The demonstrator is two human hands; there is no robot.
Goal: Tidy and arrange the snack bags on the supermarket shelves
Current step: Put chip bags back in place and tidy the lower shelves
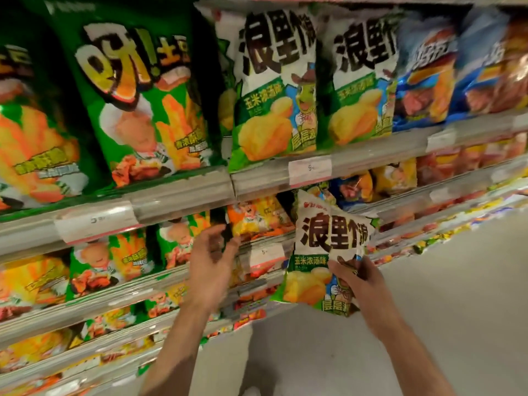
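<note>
Head camera looks at supermarket shelves full of snack bags. The right hand (361, 277) holds one white and green corn-flavour chip bag (328, 252) out in front of the shelves, apart from them. The fingers are curled around the lower right part of the bag and the thumb presses on its front. The bag stands nearly upright, tilted a little, with its printed face toward the camera. It hangs just below the price rail (310, 171) of the upper shelf.

The left hand (213, 258) holds nothing. Its fingers are loosely spread and a little bent, near the edge of the second shelf, in front of a dark gap (221, 224) between the bags. I cannot tell if the fingertips touch the shelf.

On the upper shelf, two bags of the same white and green kind (274, 87) stand side by side, upright, above the held bag. Left of them are big green potato stick bags (137, 95). Right of them are blue bags (425, 70). On the lower shelves are smaller green and orange bags (108, 264) in rows. A grey floor (443, 324) shows at the right side.
</note>
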